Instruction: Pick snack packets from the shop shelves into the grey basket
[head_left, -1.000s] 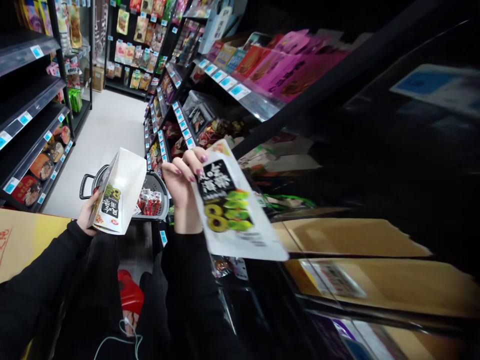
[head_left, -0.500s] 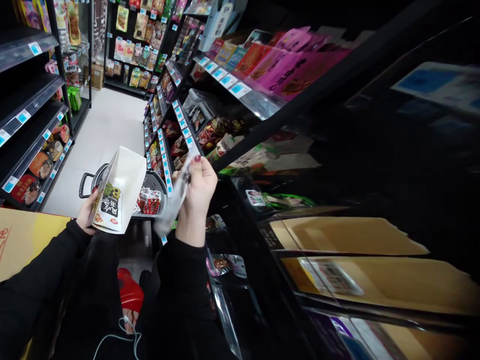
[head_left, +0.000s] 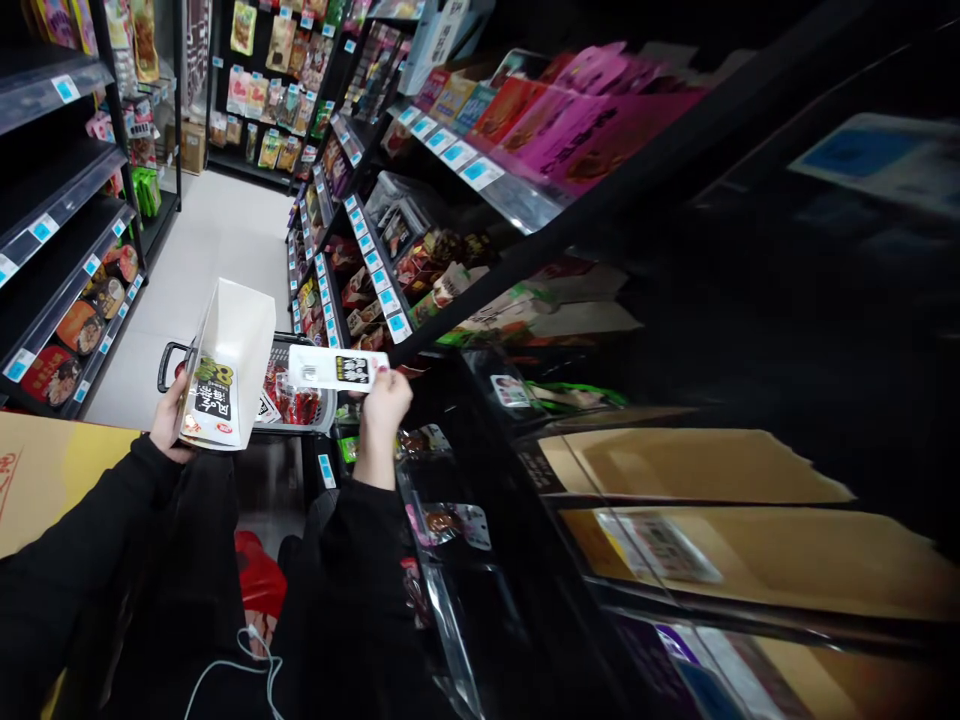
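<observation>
My left hand (head_left: pixel 166 418) grips the lower corner of a white display carton (head_left: pixel 229 364) with black and yellow print, its open top tilted to the right. My right hand (head_left: pixel 384 400) pinches a flat white snack packet (head_left: pixel 337 368) by one end, and the packet lies level with its far end near the carton's mouth. Both arms are in black sleeves.
A shopping basket (head_left: pixel 300 405) with red packets sits on the floor just beyond my hands. Dark shelves (head_left: pixel 420 300) of snacks with blue price tags run along the right, more shelves (head_left: pixel 67 290) on the left. Brown cardboard (head_left: pixel 690 480) lies at right, a yellow box (head_left: pixel 37 480) at left.
My right hand turned the packet from facing me to lying flat and carried it left and down toward the carton's opening. The carton rose slightly in my left hand.
</observation>
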